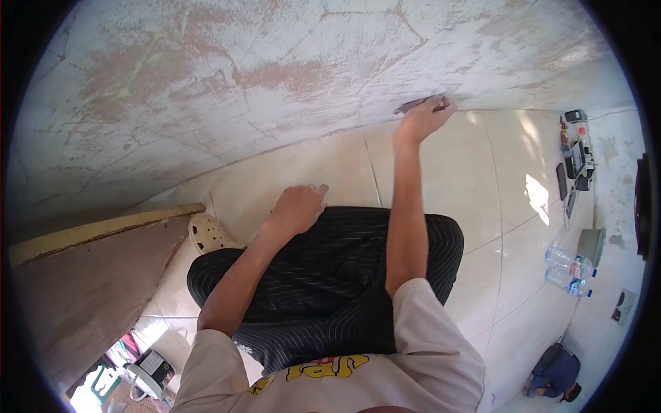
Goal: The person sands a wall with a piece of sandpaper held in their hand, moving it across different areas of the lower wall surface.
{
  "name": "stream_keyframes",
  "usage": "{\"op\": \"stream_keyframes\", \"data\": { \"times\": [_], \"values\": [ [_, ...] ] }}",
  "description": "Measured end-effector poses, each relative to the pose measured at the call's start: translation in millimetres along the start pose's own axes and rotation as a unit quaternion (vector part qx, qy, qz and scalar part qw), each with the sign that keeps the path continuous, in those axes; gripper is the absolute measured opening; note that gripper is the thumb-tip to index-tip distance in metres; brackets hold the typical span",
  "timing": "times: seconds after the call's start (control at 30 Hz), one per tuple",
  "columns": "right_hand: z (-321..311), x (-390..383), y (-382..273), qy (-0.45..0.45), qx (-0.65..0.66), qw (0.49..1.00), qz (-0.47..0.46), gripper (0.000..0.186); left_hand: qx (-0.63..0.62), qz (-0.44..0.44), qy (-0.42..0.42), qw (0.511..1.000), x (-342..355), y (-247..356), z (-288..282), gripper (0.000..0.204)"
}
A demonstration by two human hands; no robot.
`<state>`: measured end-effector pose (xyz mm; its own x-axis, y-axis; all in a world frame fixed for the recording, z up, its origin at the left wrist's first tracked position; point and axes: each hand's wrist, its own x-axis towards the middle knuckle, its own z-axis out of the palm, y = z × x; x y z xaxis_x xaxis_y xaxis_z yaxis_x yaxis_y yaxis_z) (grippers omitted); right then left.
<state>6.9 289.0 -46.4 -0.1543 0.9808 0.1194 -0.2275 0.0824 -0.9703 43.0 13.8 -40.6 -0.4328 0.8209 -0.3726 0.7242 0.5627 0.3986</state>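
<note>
My right hand (423, 118) is stretched forward to the foot of a scraped, patchy wall (261, 76), shut on a flat-bladed scraper (413, 105) whose blade lies against the wall just above the floor line. My left hand (299, 206) rests on my left knee, fingers loosely curled and holding nothing. I am crouched in dark pinstriped trousers (330, 275) on a cream tiled floor (482, 179).
A cream clog (210, 234) is on my left foot beside a brown door with a yellow frame (103, 230). Two water bottles (568, 268) and a grey pot (592, 244) lie at the right. Phones and small items (575, 162) line the right wall. A dark bag (554, 372) sits lower right.
</note>
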Motion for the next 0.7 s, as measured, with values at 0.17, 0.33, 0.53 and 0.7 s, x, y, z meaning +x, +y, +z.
{"op": "stream_keyframes", "data": {
  "times": [0.17, 0.33, 0.53, 0.7],
  "values": [
    [12.4, -36.2, -13.9, -0.027, -0.064, 0.997, -0.045, 0.024, 0.004, -0.006, 0.001, 1.000, -2.6, -2.0, -1.7, 0.035],
    [0.2, -16.4, -8.0, -0.023, -0.017, 0.999, 0.016, 0.024, 0.021, -0.005, -0.005, 1.000, -2.3, -0.2, 1.0, 0.035],
    [1.4, -19.8, -5.6, 0.000, -0.018, 0.999, -0.028, 0.021, 0.000, -0.009, -0.002, 1.000, -3.5, 1.0, 2.8, 0.032],
    [19.8, -59.0, -23.7, -0.043, -0.093, 0.988, -0.117, 0.022, -0.011, 0.005, 0.011, 1.000, -3.0, -5.2, 2.5, 0.034]
  ]
}}
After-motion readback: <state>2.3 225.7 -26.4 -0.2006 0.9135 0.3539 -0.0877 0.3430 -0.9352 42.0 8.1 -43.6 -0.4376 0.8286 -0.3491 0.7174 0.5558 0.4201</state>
